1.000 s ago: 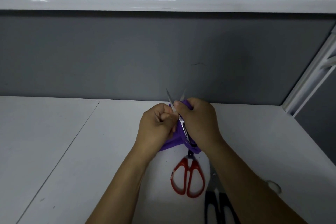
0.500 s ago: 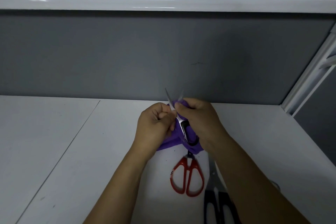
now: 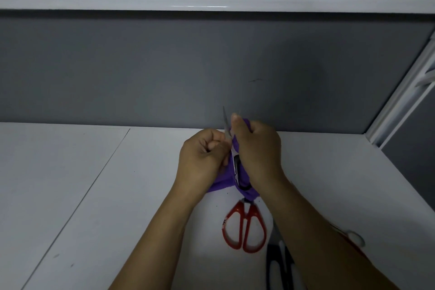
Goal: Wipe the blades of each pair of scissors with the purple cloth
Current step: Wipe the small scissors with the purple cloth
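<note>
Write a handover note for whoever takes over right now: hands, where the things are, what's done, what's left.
Left hand: grips the small scissors, blades pointing up.
Right hand: pinches the purple cloth round one blade.
Red scissors lie on the white table between the forearms; black scissors lie beside them, partly under the right forearm.
Done: cannot tell which pairs are already wiped.
Left: finish this pair, then wipe any unwiped pair.
</note>
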